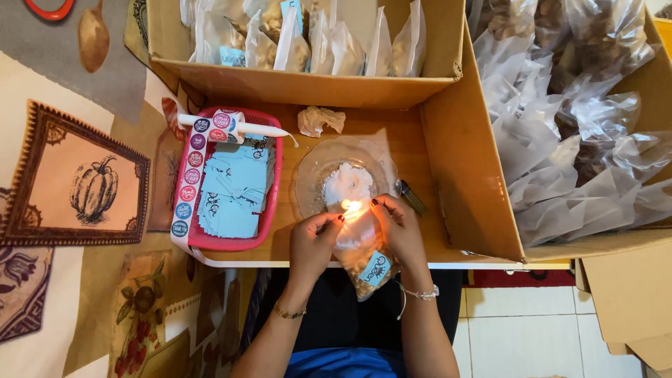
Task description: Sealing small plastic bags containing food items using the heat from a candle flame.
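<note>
Above glass dish [308,175], both hands [313,241] [400,227] pinch snack bag [360,255] at flame [351,205]

White tiled floor [518,329], patterned tablecloth [77,182]

Left hand [313,241] and right hand [399,227] pinch the top edge of a small clear plastic bag of pale nuts with a light-blue label [362,255]. A small flame [351,205] burns at the bag's top, between the fingertips. Just beyond the hands: a clear glass dish holding melted white candle wax [343,178]. Near the right hand, a dark lighter [413,197] on the wooden tabletop [406,133]. Left of the left hand: a red plastic basket of light-blue paper tags [231,189], a strip of round stickers [190,175] and a white candle [234,126] across it. Beyond, a cardboard box of filled clear bags [308,42].
</note>
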